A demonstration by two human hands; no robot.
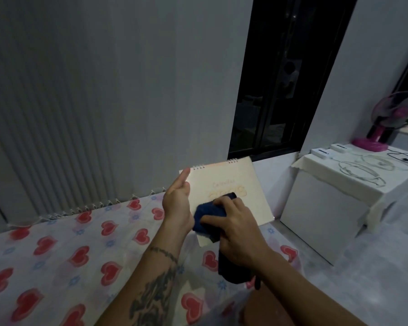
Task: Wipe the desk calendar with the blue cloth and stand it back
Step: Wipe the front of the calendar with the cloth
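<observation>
A white, red-heart-patterned sheet (pixel 57 250) is covering the bed; beside it, a white cloth-draped cabinet (pixel 325 222) is carrying a pink fan (pixel 384 128).

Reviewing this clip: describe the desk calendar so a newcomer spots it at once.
Just below the dark window, above the heart-print sheet, the desk calendar is held up by the left hand. It is the cream card with spiral binding on top, with the blue cloth pressed against it.

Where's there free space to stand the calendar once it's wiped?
The heart-print sheet left of the left hand is bare up to the wall. The white stand at right is crowded: cables, boxes and a pink fan.
</observation>
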